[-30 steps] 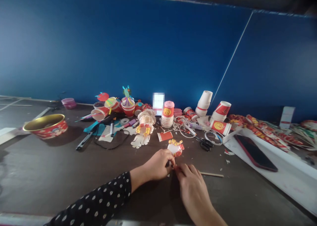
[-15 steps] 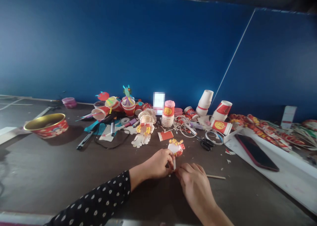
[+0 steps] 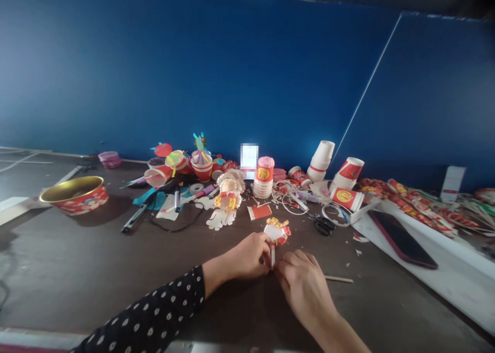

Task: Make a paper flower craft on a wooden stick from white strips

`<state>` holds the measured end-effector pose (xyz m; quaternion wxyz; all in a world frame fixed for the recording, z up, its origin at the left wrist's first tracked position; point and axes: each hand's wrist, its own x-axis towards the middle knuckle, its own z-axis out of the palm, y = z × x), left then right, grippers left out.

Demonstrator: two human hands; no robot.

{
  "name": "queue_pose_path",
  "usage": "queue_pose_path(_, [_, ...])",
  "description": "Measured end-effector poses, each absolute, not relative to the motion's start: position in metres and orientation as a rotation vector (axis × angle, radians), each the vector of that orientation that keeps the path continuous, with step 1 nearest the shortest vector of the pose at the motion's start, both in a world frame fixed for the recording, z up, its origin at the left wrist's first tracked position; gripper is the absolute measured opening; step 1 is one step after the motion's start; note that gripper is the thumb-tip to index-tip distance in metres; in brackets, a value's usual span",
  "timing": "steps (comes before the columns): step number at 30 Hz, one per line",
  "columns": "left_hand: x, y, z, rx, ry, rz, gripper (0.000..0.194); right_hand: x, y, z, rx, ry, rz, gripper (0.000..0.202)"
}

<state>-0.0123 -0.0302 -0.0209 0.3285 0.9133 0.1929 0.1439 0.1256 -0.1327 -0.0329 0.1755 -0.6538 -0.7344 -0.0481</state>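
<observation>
A cut paper cup piece (image 3: 276, 233), white with a curled red and yellow fringe, lies on the dark table just beyond my hands. A narrow white strip (image 3: 273, 256) runs from it towards me. My left hand (image 3: 250, 256) is closed in a pinch at the strip's upper left side. Close by on the right, my right hand (image 3: 303, 286) is curled, its fingertips at the strip's lower end; what they grip is hidden. A thin wooden stick (image 3: 339, 279) sticks out to the right from behind my right hand.
Black scissors (image 3: 324, 224) and paper scraps lie beyond my right hand. A phone (image 3: 402, 238) rests on a white tray (image 3: 460, 286) at right. Stacked paper cups (image 3: 264, 178) stand at the back. A gold-lined red bowl (image 3: 75, 196) and a utility knife (image 3: 135, 216) are at left.
Both hands stay nearly in place, with only slight finger movement at the strip. The whole view has shifted very slightly.
</observation>
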Motion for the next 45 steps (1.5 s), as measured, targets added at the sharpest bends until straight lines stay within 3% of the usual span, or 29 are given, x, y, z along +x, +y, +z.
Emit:
queue_pose_path(11, [-0.006,-0.033,-0.029,2.378,0.652,0.382,0.012,0.121,-0.136,-0.040,-1.982,-2.000,-0.116,0.022])
queue_pose_path(20, [-0.005,-0.036,-0.029,2.383,0.668,0.401,0.010,0.120,-0.144,-0.038,-1.923,-1.767,0.142,0.023])
queue_pose_path(34, [-0.010,-0.037,-0.019,2.379,0.589,0.350,0.010,0.118,-0.134,-0.035,-1.994,-2.017,-0.106,0.023])
queue_pose_path(40, [-0.010,-0.035,-0.025,2.373,0.627,0.369,0.001,0.116,-0.132,-0.029,-2.028,-2.037,-0.123,0.025])
queue_pose_path(45, [-0.007,-0.036,-0.035,2.402,0.697,0.393,0.009,0.114,-0.131,-0.028,-2.058,-2.019,-0.118,0.026])
